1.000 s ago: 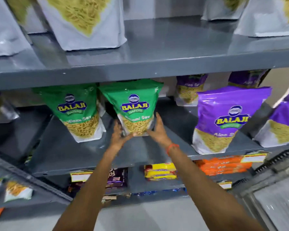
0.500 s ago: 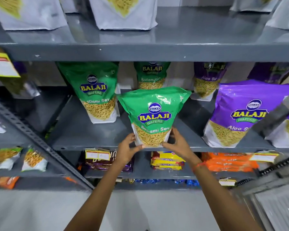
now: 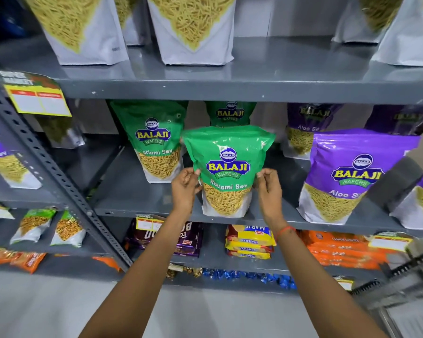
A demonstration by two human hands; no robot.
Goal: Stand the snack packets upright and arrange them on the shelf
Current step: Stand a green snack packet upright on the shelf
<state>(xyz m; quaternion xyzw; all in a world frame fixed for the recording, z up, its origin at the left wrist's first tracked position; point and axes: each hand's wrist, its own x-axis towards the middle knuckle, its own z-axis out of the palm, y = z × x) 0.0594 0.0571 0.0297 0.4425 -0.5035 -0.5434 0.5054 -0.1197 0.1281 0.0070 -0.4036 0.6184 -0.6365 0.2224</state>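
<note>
A green Ratlami Sev packet (image 3: 227, 162) stands upright at the front edge of the grey middle shelf (image 3: 132, 191). My left hand (image 3: 185, 189) pinches its left side and my right hand (image 3: 269, 189) pinches its right side, both at mid-height. Another green packet (image 3: 154, 142) stands upright to its left, further back. A third green packet (image 3: 231, 113) is partly hidden behind the held one. A purple Aloo Sev packet (image 3: 352, 174) stands at the front right, with two more purple packets (image 3: 305, 128) behind it.
White-bottomed sev packets (image 3: 191, 30) line the top shelf. Below lie biscuit packs (image 3: 249, 240), dark packs (image 3: 186, 240) and orange packs (image 3: 340, 250). A slotted upright post (image 3: 59, 176) slants at the left, with small packets (image 3: 51, 228) beyond it. Price tags (image 3: 38, 98) hang on shelf edges.
The held green packet came forward from the back of the shelf to its front edge. Both hands slid up from its base to its sides.
</note>
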